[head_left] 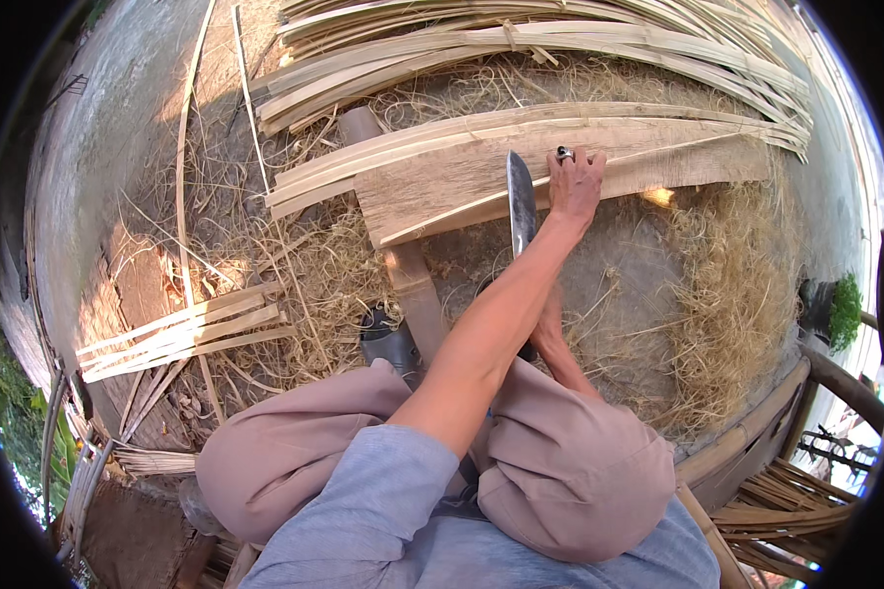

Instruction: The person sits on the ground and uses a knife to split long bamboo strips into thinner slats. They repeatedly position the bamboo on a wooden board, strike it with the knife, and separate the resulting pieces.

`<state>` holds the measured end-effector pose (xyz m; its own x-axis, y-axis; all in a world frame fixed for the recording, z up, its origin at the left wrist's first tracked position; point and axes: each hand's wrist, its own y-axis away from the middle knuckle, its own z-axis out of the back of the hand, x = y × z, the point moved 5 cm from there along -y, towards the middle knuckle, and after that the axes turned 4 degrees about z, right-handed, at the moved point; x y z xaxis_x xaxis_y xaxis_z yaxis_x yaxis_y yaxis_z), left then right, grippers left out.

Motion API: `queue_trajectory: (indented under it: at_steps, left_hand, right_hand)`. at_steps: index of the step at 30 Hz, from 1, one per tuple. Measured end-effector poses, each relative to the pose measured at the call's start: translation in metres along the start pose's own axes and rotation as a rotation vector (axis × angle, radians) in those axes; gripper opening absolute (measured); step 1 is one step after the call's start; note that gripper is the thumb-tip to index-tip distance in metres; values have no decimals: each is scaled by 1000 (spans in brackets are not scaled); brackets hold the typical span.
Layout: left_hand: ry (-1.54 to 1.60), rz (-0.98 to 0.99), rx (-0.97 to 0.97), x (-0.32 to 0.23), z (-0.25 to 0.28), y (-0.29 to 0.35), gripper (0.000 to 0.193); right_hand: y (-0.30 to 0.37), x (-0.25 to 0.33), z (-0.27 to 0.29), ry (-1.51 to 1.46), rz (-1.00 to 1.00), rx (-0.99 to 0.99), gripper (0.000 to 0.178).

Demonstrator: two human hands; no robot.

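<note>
My left hand (576, 183) reaches across to the wooden board (427, 191), its fingers closed over a thin bamboo strip (462, 208) that slants along the board. A ring shows on one finger. Just left of those fingers, a long knife (523, 201) points away from me, its dark blade crossing the strip. My left forearm covers the knife's handle. Behind that forearm is my right hand (552, 316), mostly hidden, in line with the handle and closed on it. Several flat bamboo strips (363, 160) lie lengthwise along the board's far side.
A large bundle of bamboo strips (521, 44) lies beyond the board. Shorter strips (187, 332) rest at the left. Curly shavings (732, 304) cover much of the ground. A wooden beam (414, 294) runs under the board between my knees. Bamboo rails (746, 422) stand at the lower right.
</note>
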<state>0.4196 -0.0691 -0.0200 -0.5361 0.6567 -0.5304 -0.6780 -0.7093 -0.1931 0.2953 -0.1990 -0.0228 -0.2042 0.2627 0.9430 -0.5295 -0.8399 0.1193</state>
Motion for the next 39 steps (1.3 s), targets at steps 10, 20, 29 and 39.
queue_trajectory:
  at_steps: [10, 20, 29, 39]
  left_hand:
    - [54, -21, 38, 16, -1, -14, 10]
    - [305, 126, 248, 20, -3, -32, 22]
    - [401, 109, 236, 38, 4, -32, 24]
    - [310, 77, 305, 28, 8, -35, 19]
  right_hand:
    - [36, -10, -91, 31, 104, 348, 32]
    - [0, -30, -56, -51, -60, 48, 32]
    - [-11, 16, -27, 82, -240, 233, 31]
    - [6, 29, -50, 114, 166, 132, 29]
